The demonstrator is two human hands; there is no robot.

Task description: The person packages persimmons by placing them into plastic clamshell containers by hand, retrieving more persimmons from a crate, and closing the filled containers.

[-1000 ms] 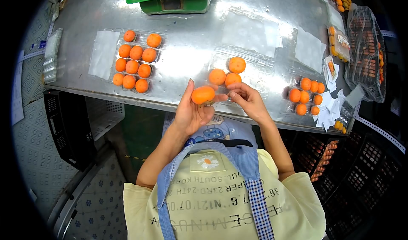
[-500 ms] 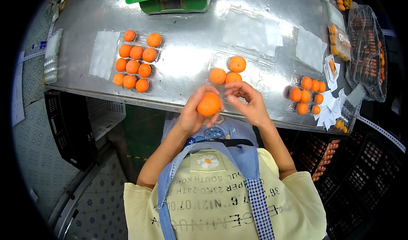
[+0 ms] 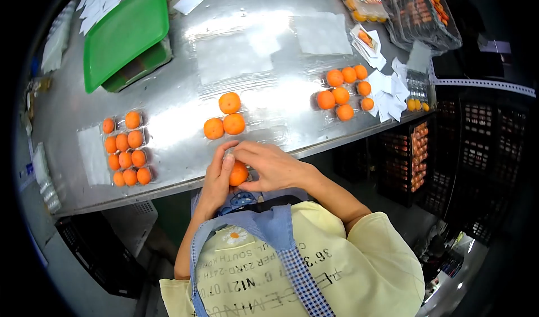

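Note:
Close to my body, just off the table's front edge, an orange point(image 3: 238, 174) sits between my two hands. My left hand point(image 3: 214, 183) is closed around its left side. My right hand point(image 3: 273, 166) curls over it from the right, with fingertips meeting the left hand's and partly covering the fruit. Just beyond my hands, a clear plastic tray point(image 3: 270, 133) holds three oranges point(image 3: 234, 124) at its left end.
On the metal table point(image 3: 174, 101), a filled tray of oranges point(image 3: 124, 143) stands left, and a part-filled one point(image 3: 341, 96) right. A green scale point(image 3: 128, 33) is at back left. Paper slips point(image 3: 387, 95) and a packed fruit box point(image 3: 364, 3) lie right.
My view has turned toward the right. My right hand has come in against the orange, which my left hand alone held before. The fruit sits lower, nearer my body.

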